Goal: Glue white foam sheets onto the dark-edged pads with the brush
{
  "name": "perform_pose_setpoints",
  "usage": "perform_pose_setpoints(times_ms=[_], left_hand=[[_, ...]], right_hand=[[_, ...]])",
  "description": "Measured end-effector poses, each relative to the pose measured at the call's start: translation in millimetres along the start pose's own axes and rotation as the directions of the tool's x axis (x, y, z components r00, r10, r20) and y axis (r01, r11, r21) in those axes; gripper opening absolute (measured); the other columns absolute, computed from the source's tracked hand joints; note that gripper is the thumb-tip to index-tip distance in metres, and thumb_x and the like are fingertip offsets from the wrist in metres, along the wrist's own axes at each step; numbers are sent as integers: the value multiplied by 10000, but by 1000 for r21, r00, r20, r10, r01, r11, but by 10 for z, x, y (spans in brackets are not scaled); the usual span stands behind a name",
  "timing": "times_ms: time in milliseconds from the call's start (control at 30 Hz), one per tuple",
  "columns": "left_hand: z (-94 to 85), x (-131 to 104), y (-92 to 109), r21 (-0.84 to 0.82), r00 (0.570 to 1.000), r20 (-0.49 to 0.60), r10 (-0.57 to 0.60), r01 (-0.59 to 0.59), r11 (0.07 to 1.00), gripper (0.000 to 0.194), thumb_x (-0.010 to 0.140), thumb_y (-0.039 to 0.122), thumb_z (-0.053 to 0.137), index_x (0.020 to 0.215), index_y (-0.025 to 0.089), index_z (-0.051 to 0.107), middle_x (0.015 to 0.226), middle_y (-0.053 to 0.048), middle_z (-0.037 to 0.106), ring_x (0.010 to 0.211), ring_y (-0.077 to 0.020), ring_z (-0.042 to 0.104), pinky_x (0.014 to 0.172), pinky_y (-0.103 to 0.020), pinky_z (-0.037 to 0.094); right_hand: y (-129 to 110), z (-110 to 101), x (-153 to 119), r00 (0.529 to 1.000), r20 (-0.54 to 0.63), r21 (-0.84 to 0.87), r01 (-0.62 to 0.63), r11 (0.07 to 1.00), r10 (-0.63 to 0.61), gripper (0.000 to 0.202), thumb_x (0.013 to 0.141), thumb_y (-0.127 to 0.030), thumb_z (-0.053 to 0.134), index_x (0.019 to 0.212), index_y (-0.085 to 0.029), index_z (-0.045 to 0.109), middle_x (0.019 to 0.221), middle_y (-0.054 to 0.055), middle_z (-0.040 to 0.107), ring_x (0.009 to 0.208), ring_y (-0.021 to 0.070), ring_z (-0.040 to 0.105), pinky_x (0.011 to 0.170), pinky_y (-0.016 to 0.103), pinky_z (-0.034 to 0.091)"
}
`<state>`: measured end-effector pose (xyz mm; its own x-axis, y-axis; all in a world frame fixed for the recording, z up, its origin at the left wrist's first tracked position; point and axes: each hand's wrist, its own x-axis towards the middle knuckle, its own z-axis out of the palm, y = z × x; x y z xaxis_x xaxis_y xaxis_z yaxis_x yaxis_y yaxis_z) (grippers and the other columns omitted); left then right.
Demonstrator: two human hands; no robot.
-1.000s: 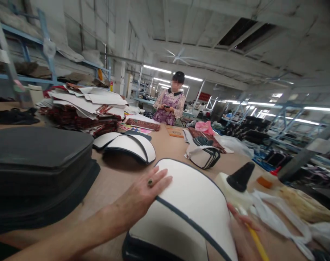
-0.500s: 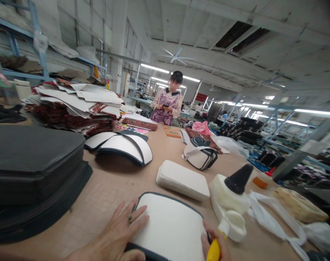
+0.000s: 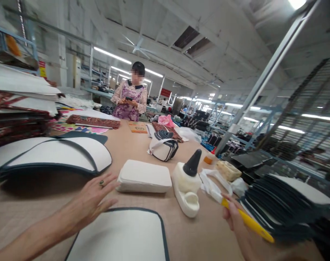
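My right hand (image 3: 235, 215) is closed round the yellow handle of a brush (image 3: 248, 219), whose pale tip points to the left. Fingers stretched and apart, my left hand (image 3: 98, 194) hovers by the left end of a stack of white rectangular pieces (image 3: 145, 177); I cannot tell whether it touches them. Below it lies a white panel with a dark edge (image 3: 121, 235), cut off by the bottom of the view. Between my hands stands an off-white plastic container with a black cone on top (image 3: 185, 181).
Curved white panels (image 3: 50, 154) lie at left, beside piled sheets (image 3: 20, 98). A tied bundle (image 3: 163, 148) sits farther back. Dark-edged panels (image 3: 279, 210) are stacked at right, near a red-capped bottle (image 3: 209, 157). Across the table stands a person (image 3: 131, 98) holding a dark object.
My left hand has come off the dark-edged panel and moved forward. My right hand has left the panel's right edge and swung right with the brush. The view has turned right.
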<state>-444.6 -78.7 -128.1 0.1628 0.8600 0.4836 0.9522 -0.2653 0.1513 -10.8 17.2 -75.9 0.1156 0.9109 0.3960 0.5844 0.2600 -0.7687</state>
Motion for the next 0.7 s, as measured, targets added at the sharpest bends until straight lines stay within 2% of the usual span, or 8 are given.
perform_pose_setpoints(times_ms=[100, 200, 300, 400, 567, 700], left_hand=[[112, 273, -188, -42, 998, 54, 11, -9, 999, 467, 895, 468, 410, 1307, 250, 449, 1385, -61, 404, 1288, -262, 335, 1051, -412, 334], [253, 469, -291, -93, 991, 130, 24, -12, 996, 486, 859, 422, 484, 1298, 214, 461, 1404, -86, 372, 1302, -272, 310, 1051, -422, 330], [406, 570, -348, -134, 986, 166, 30, -8, 991, 491, 825, 408, 529, 1271, 208, 494, 1376, -101, 412, 1287, -290, 335, 1036, -447, 341], [489, 611, -370, -153, 982, 191, 11, 19, 988, 501, 824, 424, 530, 1277, 215, 491, 1356, -105, 438, 1270, -286, 366, 1035, -447, 339], [482, 624, -378, -158, 974, 227, -16, 53, 986, 517, 826, 440, 524, 1281, 197, 492, 1333, -124, 460, 1252, -295, 391, 1029, -453, 342], [492, 589, -392, -149, 978, 206, -9, 41, 988, 500, 834, 425, 527, 1282, 204, 490, 1333, -117, 461, 1256, -287, 386, 1031, -440, 342]], right_hand=[[119, 96, 172, 987, 111, 120, -130, 984, 117, 553, 744, -617, 509, 1013, -143, 601, 536, -49, 450, 480, 124, 421, 468, 243, 364], [185, 286, 230, 974, 88, 72, -215, 974, 208, 531, 704, -654, 520, 802, -145, 636, 460, -57, 391, 425, 119, 381, 433, 257, 307], [187, 419, 285, 981, 39, -41, -187, 982, 188, 525, 708, -658, 501, 718, -155, 651, 457, -35, 436, 459, 148, 452, 471, 266, 348], [193, 508, 360, 982, 92, -100, -157, 983, 166, 530, 700, -647, 517, 741, -143, 679, 509, 2, 535, 544, 187, 532, 522, 270, 397], [242, 602, 373, 972, 182, -110, -133, 985, 152, 505, 698, -609, 559, 759, -129, 701, 605, 38, 638, 640, 213, 603, 564, 258, 436], [295, 558, 304, 974, 160, -145, -140, 979, 163, 480, 684, -613, 565, 731, -154, 698, 584, 29, 642, 605, 210, 610, 557, 262, 435]])
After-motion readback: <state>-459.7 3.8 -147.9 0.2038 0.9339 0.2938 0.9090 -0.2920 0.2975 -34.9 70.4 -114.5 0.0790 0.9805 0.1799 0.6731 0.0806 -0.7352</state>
